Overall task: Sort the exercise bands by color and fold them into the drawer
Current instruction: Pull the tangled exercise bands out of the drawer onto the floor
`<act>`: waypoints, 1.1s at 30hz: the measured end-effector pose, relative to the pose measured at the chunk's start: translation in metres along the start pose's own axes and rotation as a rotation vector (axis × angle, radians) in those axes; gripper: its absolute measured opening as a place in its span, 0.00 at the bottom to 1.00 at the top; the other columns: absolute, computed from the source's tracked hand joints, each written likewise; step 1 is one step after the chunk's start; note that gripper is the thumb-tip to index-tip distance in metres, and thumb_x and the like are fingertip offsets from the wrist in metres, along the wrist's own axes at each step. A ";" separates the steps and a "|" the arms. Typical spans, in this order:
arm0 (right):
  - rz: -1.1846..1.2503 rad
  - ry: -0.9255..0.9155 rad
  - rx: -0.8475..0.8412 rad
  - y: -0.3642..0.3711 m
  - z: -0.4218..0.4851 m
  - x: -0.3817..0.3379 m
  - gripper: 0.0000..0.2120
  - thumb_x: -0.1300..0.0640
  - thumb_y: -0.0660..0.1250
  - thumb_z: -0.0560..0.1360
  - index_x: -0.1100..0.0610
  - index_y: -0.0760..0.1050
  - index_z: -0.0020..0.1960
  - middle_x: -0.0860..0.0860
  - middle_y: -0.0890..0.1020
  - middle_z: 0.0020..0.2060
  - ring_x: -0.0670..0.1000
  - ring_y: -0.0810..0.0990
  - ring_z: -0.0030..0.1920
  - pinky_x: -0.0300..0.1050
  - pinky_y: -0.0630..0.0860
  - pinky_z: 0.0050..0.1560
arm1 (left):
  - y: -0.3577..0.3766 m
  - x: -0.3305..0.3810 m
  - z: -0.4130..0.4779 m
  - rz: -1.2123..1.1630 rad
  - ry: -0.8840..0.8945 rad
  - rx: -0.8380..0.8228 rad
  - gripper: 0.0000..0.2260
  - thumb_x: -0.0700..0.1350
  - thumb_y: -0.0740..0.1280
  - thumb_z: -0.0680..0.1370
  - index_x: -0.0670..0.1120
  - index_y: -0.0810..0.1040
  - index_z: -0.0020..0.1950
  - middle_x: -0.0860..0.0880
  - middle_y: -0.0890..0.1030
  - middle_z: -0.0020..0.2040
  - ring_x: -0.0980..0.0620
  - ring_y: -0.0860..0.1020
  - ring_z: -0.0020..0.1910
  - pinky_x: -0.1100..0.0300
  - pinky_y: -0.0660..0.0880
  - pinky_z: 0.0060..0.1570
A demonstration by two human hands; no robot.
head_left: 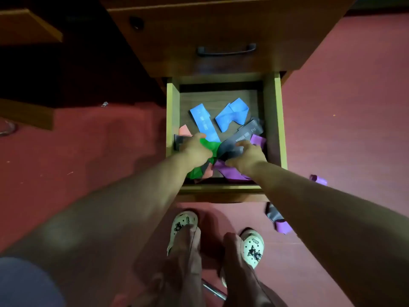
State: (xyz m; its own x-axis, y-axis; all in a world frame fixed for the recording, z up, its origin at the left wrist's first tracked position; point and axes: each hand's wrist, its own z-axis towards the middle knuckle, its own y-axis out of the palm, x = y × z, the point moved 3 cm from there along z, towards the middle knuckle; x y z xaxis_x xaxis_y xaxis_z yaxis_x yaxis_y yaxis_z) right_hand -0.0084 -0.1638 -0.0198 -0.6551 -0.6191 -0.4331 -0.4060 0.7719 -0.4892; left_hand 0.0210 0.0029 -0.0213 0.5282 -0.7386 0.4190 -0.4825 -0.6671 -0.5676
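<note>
Head view: an open drawer (274,120) juts out of a wooden cabinet (221,29) over a red floor (88,151). Both hands reach into its near half, onto a tangle of exercise bands. The left hand (194,147) lies on a green band (210,145) near the drawer's left wall; its grip curls down over the band, but whether it pinches it cannot be told. The right hand (247,156) rests on a black band (241,136) that runs toward the right wall; its fingers are bent onto the band, and a firm hold cannot be told either. Purple bands (225,171) lie under that hand, by the near right corner. Two blue bands (204,122) (232,114) lie toward the far edge, apart from each other. An orange band (184,130) peeks out by the left wall. On the floor right of the drawer lie a black band (273,214) touching a purple one (283,227), and another purple piece (318,180) farther off. Two pale shoes (183,224) stand before the drawer front.
</note>
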 end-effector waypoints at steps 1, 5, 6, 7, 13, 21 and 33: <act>-0.095 -0.012 -0.020 0.001 0.004 0.002 0.39 0.49 0.78 0.65 0.46 0.64 0.72 0.54 0.67 0.68 0.59 0.71 0.65 0.52 0.72 0.65 | 0.004 0.000 0.006 0.110 0.035 -0.015 0.34 0.40 0.72 0.71 0.53 0.64 0.75 0.44 0.67 0.71 0.44 0.70 0.67 0.54 0.73 0.62; -0.446 -0.076 -0.070 0.010 0.026 0.010 0.56 0.43 0.81 0.61 0.35 0.47 0.76 0.46 0.45 0.78 0.60 0.49 0.76 0.65 0.61 0.70 | 0.023 -0.009 0.024 0.499 0.036 -0.119 0.49 0.46 0.76 0.69 0.59 0.47 0.79 0.48 0.42 0.79 0.40 0.49 0.77 0.47 0.62 0.71; -0.509 -0.106 -0.075 0.014 0.033 0.010 0.59 0.42 0.81 0.60 0.34 0.43 0.76 0.45 0.40 0.78 0.59 0.45 0.77 0.68 0.58 0.70 | 0.028 -0.012 0.029 0.577 0.034 -0.122 0.51 0.46 0.77 0.68 0.61 0.43 0.78 0.49 0.37 0.79 0.39 0.46 0.77 0.45 0.62 0.71; -0.558 -0.132 -0.072 0.016 0.040 0.010 0.62 0.42 0.81 0.59 0.34 0.40 0.76 0.45 0.36 0.77 0.59 0.41 0.78 0.70 0.55 0.70 | 0.030 -0.015 0.033 0.641 0.022 -0.120 0.54 0.47 0.78 0.67 0.62 0.41 0.78 0.49 0.33 0.78 0.37 0.43 0.77 0.42 0.62 0.69; -0.802 -0.247 -0.107 0.034 0.072 0.002 0.69 0.40 0.82 0.56 0.37 0.31 0.75 0.45 0.27 0.74 0.60 0.32 0.76 0.77 0.54 0.67 | 0.037 -0.017 0.058 0.951 0.098 -0.103 0.61 0.52 0.82 0.61 0.63 0.38 0.77 0.45 0.38 0.78 0.33 0.56 0.73 0.42 0.71 0.59; -1.034 -0.430 -0.033 0.053 0.087 0.005 0.36 0.58 0.64 0.76 0.44 0.53 0.79 0.59 0.54 0.77 0.63 0.59 0.75 0.58 0.50 0.76 | 0.050 -0.015 0.075 1.112 0.435 -0.076 0.06 0.44 0.67 0.78 0.43 0.77 0.53 0.47 0.80 0.42 0.63 0.81 0.32 0.71 0.73 0.29; -0.108 -0.447 0.286 0.020 0.021 0.009 0.16 0.64 0.61 0.76 0.55 0.81 0.59 0.56 0.82 0.57 0.57 0.79 0.59 0.43 0.73 0.59 | 0.019 0.002 0.010 0.665 0.587 0.325 0.09 0.39 0.62 0.75 0.43 0.79 0.53 0.41 0.81 0.55 0.38 0.77 0.57 0.55 0.71 0.47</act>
State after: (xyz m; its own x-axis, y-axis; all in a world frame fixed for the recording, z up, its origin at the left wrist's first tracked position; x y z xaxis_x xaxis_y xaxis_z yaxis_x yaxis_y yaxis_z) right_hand -0.0088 -0.1567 -0.0492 -0.2589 -0.7419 -0.6184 -0.2252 0.6690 -0.7083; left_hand 0.0199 -0.0102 -0.0389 -0.2644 -0.9479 0.1774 -0.2931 -0.0963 -0.9512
